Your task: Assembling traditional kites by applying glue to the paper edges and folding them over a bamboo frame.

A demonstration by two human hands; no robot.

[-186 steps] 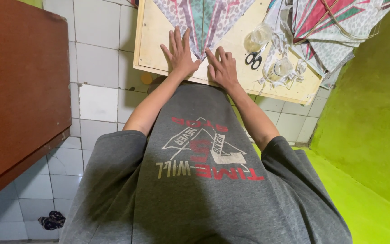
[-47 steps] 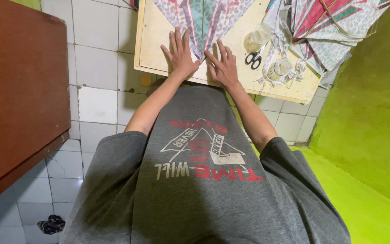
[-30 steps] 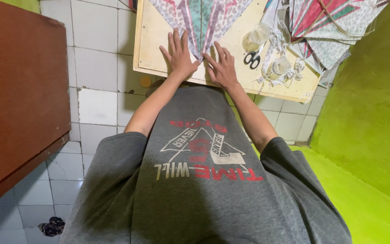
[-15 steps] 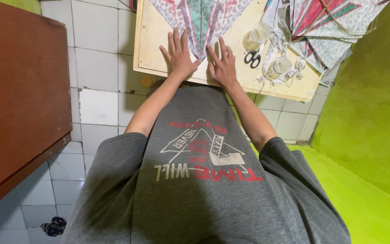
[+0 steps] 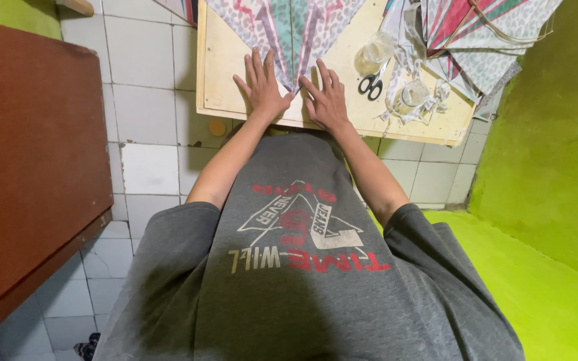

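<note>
Patterned paper [image 5: 294, 30], shaped to a point like a kite, is spread on a pale wooden board [image 5: 215, 67], and its tip is aimed at the person. The left hand [image 5: 260, 85] is laid flat and open on the paper's left edge, with fingers spread. The right hand [image 5: 327, 95] is laid flat and open too, on the right edge, just beside the tip. Nothing is gripped by either hand (only pressed down). Black-handled scissors [image 5: 371, 82] are seen on the board, near the right hand. Two clear jars [image 5: 415, 95] are placed just past the scissors. More folded patterned paper [image 5: 483, 33] is piled at the board's far right. White floor tiles [image 5: 145, 113] are seen under the board.
</note>
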